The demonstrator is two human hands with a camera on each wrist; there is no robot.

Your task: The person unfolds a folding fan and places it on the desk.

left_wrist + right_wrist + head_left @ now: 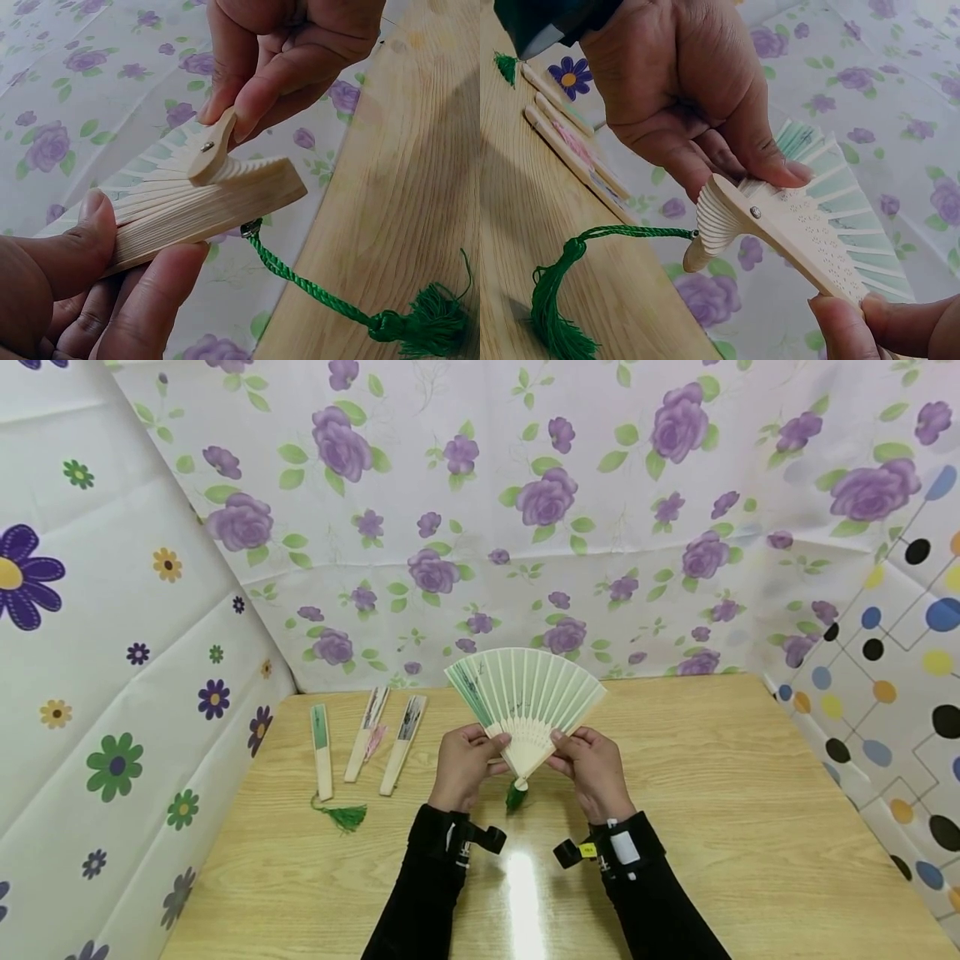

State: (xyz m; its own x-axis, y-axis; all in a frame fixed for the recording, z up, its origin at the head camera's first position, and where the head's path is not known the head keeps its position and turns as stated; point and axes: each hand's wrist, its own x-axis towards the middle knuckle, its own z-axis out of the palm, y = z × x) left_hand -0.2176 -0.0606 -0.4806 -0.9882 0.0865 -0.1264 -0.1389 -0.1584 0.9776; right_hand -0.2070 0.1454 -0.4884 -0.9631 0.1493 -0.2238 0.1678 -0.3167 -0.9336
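While both hands worked it, the green paper fan stood spread above the surface, well right of three folded fans. Left hand pinched one outer guard between thumb and fingers; right hand pinched the other. Judgement: grip the guards near the rivet, move evenly, keep the green tassel clear of the ribs. Surface: pale wood, glossy. Surround: floral cloth backdrop.
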